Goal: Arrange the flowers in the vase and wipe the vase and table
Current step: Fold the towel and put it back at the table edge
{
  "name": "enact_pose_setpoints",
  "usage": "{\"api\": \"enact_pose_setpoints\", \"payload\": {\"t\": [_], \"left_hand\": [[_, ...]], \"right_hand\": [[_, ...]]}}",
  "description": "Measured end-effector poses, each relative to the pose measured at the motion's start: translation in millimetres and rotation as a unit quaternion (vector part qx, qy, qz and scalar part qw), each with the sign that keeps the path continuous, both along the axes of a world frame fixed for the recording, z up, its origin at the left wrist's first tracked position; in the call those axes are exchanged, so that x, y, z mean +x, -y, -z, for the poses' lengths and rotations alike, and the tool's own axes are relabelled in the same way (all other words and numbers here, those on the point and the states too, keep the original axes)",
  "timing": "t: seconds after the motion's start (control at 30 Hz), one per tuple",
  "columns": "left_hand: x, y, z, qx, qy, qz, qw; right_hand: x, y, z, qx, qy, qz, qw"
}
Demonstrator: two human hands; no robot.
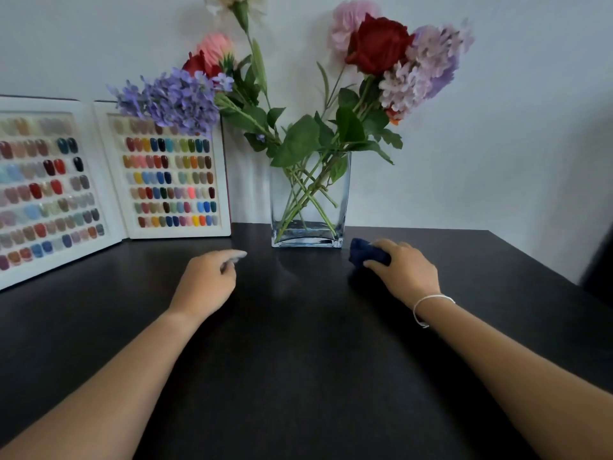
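Glass vase [310, 200], flowers [378, 44] inside, stood at bench [298, 360] rear; judged fragile, slippery, best held low by its walls. Right hand [403, 268] gripped blue cloth [365, 252], soft; left hand [207, 282] loosely curled, empty.

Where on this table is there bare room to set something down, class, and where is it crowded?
The dark table is bare between the two forearms, and between the left hand and the right hand in front of the vase. The right corner past the cloth is bare too. The back left is crowded: the colour chart stands beside the vase, under overhanging flowers.
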State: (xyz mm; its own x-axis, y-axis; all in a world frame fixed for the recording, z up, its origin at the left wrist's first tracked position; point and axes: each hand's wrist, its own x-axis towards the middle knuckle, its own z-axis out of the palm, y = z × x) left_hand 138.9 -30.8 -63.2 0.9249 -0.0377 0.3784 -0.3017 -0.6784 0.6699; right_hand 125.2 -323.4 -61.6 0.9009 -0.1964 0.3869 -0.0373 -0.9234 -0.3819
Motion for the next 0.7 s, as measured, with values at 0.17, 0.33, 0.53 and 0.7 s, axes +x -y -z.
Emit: {"api": "enact_pose_setpoints", "payload": {"t": [0.17,0.33,0.53,0.7], "left_hand": [[-34.0,26.8,-3.4,-0.091,-0.008,0.036,0.995],[-80.7,69.4,-13.0,-0.258,-0.088,0.103,0.957],[-124.8,106.3,-28.8,-0.363,-0.194,0.171,0.895],[-150.9,113.3,-39.6,-0.365,-0.192,0.201,0.889]], "right_hand": [[-47.5,-6.3,2.3,0.145,0.085,-0.044,0.985],[-97.3,-21.8,-6.1,0.252,0.124,-0.093,0.955],[-146.8,-32.3,-11.5,0.322,0.15,-0.132,0.926],[-177.0,-38.3,-10.9,0.341,0.158,-0.16,0.913]]}}
